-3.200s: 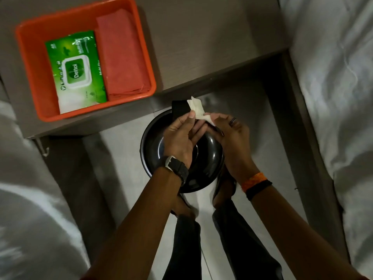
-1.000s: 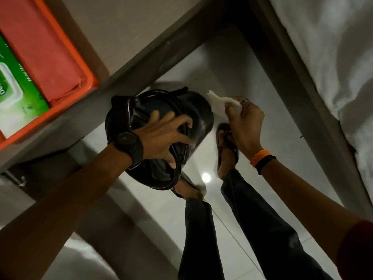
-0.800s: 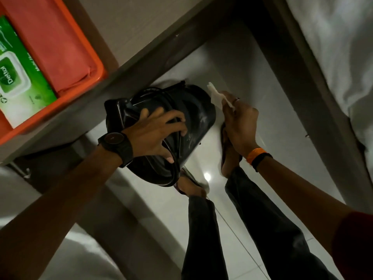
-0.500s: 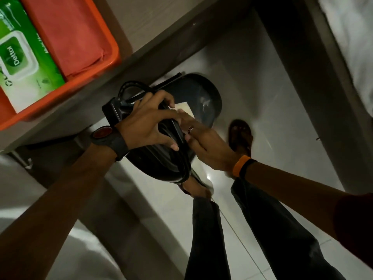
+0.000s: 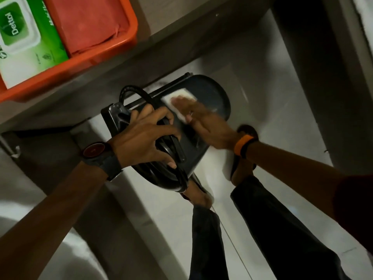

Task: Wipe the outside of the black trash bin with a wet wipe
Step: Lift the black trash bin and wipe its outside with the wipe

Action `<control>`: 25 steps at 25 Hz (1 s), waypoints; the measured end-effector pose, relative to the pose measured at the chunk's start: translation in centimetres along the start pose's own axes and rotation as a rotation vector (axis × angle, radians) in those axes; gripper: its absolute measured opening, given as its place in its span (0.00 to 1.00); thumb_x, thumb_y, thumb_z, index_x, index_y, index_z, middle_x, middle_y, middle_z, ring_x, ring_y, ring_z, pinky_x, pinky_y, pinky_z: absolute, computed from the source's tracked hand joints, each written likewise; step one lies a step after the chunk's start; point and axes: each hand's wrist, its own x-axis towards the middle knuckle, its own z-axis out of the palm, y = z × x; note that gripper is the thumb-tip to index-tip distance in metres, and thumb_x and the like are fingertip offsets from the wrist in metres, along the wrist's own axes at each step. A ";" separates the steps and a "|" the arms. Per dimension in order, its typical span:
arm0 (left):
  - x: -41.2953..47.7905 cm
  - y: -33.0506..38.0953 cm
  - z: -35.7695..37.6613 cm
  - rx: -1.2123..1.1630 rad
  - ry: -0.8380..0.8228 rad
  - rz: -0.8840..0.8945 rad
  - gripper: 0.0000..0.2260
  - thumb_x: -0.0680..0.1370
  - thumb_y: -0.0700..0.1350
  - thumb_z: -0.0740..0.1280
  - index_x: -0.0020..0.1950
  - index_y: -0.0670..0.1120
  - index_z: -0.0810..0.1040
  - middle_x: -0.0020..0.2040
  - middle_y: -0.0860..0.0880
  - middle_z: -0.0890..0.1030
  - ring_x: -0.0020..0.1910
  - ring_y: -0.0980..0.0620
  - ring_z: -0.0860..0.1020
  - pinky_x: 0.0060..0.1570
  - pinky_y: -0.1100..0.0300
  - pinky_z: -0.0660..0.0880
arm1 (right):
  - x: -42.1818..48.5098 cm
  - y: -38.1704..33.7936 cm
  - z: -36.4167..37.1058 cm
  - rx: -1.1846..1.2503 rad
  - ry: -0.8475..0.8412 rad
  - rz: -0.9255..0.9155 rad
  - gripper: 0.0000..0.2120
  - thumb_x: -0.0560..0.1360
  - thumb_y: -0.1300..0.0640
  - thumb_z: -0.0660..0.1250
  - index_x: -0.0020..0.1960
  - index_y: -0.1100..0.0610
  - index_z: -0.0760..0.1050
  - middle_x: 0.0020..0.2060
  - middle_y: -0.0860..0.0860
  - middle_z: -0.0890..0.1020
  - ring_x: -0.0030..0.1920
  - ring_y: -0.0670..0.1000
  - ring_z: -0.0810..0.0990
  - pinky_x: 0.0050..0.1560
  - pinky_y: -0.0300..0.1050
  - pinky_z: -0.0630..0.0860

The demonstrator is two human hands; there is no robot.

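Observation:
The black trash bin [image 5: 210, 102] is tipped over above the floor, its round base pointing away from me and its lid end toward me. My left hand [image 5: 145, 138] grips the lid end and rim, fingers curled over the black handle. My right hand [image 5: 203, 122] lies flat on the bin's side wall and presses a white wet wipe [image 5: 177, 102] against it; the wipe shows beyond my blurred fingertips. A watch sits on my left wrist and an orange band on my right.
An orange tub [image 5: 121, 49] on the grey table [image 5: 181, 27] holds a green Dettol wipes pack [image 5: 26, 41] and a red cloth [image 5: 88, 25]. White bedding lies at lower left and top right. My legs and sandalled feet [image 5: 242, 170] stand on the pale tiled floor.
My left hand tipped the bin onto its side and kept hold. My right hand brought the wipe from the air onto the bin's wall and now slides it toward the base.

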 end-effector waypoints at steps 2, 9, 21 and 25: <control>0.1 0.4 -0.1 0.001 -0.001 0.012 0.27 0.58 0.65 0.78 0.52 0.56 0.81 0.58 0.50 0.73 0.53 0.45 0.69 0.54 0.42 0.69 | 3.1 1.6 -2.0 -0.037 0.105 0.318 0.25 0.86 0.50 0.49 0.81 0.55 0.55 0.81 0.51 0.56 0.82 0.47 0.52 0.82 0.43 0.45; 1.8 1.3 -1.6 -0.118 0.067 -0.018 0.26 0.59 0.63 0.80 0.54 0.56 0.82 0.58 0.52 0.72 0.55 0.49 0.65 0.59 0.44 0.65 | -3.9 -3.6 1.2 0.192 0.082 0.023 0.23 0.86 0.49 0.48 0.81 0.49 0.56 0.80 0.43 0.59 0.81 0.44 0.56 0.80 0.36 0.53; 4.1 -0.8 -3.7 -0.356 0.157 -0.168 0.23 0.56 0.59 0.77 0.46 0.52 0.82 0.50 0.51 0.71 0.56 0.47 0.71 0.62 0.60 0.63 | -6.0 -4.1 1.7 0.315 0.202 0.014 0.23 0.86 0.53 0.48 0.81 0.51 0.58 0.80 0.44 0.60 0.81 0.44 0.56 0.80 0.38 0.54; 4.6 -0.9 -2.8 -0.476 0.121 -0.181 0.22 0.56 0.55 0.79 0.46 0.49 0.81 0.47 0.56 0.71 0.49 0.61 0.72 0.54 0.79 0.64 | -3.9 1.1 -1.4 0.223 0.351 0.263 0.23 0.86 0.57 0.50 0.80 0.57 0.58 0.79 0.52 0.63 0.79 0.47 0.62 0.80 0.51 0.59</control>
